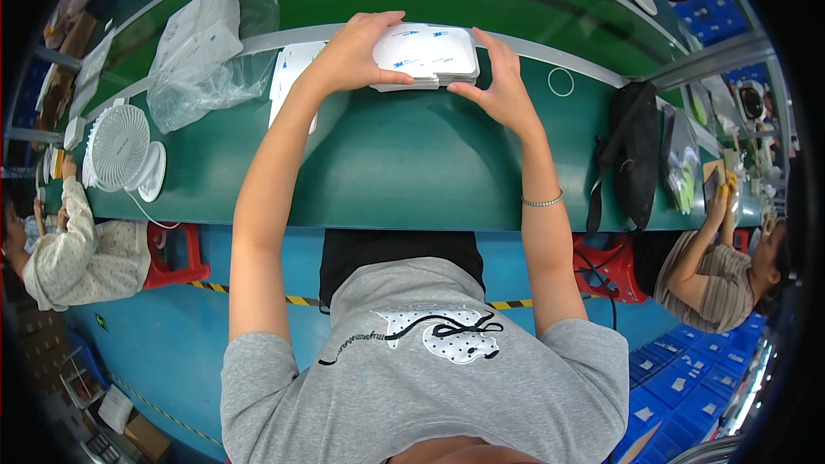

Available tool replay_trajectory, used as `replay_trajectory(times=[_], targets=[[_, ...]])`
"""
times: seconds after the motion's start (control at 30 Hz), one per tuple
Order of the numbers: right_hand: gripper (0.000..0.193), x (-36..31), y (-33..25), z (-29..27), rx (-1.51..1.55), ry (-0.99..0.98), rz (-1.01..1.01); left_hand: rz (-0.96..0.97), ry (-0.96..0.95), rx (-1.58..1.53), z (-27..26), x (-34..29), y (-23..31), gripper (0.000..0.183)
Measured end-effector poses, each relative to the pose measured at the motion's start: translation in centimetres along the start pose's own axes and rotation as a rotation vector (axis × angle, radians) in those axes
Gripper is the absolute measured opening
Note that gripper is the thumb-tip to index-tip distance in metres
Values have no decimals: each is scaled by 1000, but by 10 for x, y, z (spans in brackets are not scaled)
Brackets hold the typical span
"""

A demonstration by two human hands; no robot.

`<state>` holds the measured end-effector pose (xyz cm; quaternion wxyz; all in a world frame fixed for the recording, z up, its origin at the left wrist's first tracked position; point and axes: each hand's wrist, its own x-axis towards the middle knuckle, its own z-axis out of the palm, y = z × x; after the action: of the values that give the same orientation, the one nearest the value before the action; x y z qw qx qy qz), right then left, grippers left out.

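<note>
A stack of white round-cornered sheets (425, 51) with small blue printed marks sits on the green worktable at its far side. My left hand (357, 51) is closed around the stack's left end, fingers along the far edge and thumb on the near edge. At the right end my right hand (498, 77) curves about the corners, its thumb at the near corner and its fingers at the far one. The sheets in the stack are slightly uneven at the near edge. More white sheets (282, 86) lie flat to the left, partly behind my left forearm.
A clear plastic bag with white pieces (202, 43) and a white desk fan (120, 148) stand left. To the right are a rubber band (561, 82), a black bag (634, 150) and a plastic packet (681, 159). Co-workers sit at both sides. A metal rail (550, 56) runs behind.
</note>
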<state>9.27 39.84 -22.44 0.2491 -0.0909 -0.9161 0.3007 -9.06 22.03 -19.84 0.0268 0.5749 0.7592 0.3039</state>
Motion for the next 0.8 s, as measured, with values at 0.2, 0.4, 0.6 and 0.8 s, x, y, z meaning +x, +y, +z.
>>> replay_trajectory(times=[0.2,0.4,0.6,0.8], targets=[[73,5,-3,-5,224,97,38,85,94,-19,-7,-8,13,84],[37,0,-16,-19,751,-13,256,295,214,194,-5,-27,36,82],[18,-56,-28,-33,624,32,172,33,480,-220,12,-94,54,78],[12,-98,-37,-15,583,84,163,-94,379,-150,33,-133,69,38]])
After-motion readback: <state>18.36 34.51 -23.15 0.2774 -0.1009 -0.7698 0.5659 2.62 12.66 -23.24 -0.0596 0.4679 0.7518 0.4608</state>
